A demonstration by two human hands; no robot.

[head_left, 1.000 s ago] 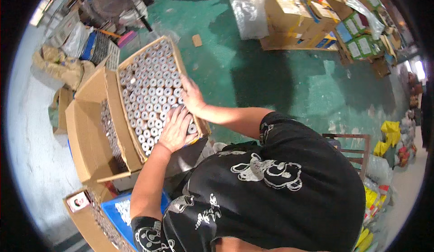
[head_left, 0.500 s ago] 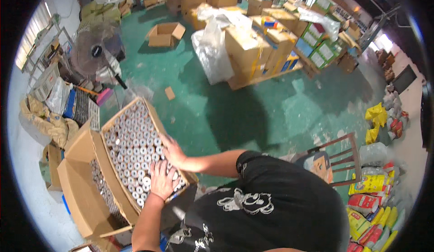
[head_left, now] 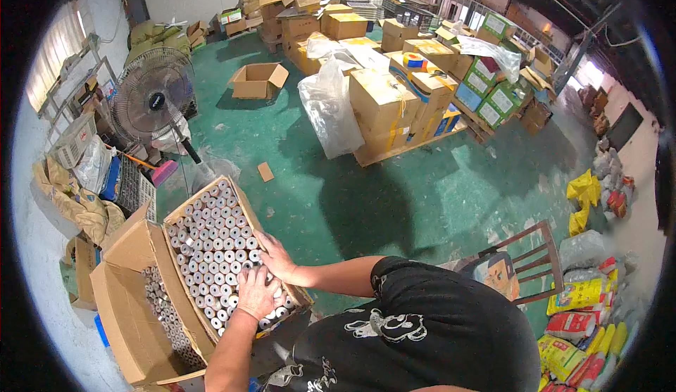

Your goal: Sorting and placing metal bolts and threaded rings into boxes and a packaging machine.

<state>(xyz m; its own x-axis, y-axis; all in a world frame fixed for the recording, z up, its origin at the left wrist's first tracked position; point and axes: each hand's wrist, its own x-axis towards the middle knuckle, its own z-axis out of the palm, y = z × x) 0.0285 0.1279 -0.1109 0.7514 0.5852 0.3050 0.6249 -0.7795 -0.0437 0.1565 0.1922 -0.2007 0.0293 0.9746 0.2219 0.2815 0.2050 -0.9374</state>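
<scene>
A cardboard box (head_left: 243, 193) packed with upright white paper rolls (head_left: 220, 251), each with a dark hole in its end, stands in front of me to the left. My left hand (head_left: 258, 295) lies over the rolls at the near right part, fingers apart and bent down onto their tops. At the box's right wall, my right hand (head_left: 279, 260) has its fingers along the rim and grips it. Against the left side stands a larger open carton (head_left: 116, 307); similar rolls (head_left: 169, 314) lie deep inside it.
A standing fan (head_left: 155, 100) and a pink broom (head_left: 164, 172) are at the left. An open carton (head_left: 257, 82) sits on the green floor, with stacked cartons (head_left: 384, 103) beyond. A wooden chair (head_left: 535, 262) and colourful bags (head_left: 574, 321) are at the right.
The box of rolls sits slightly lower and further right in the picture, along with both hands. The left hand's fingers look more bent; the right hand stays at the box rim.
</scene>
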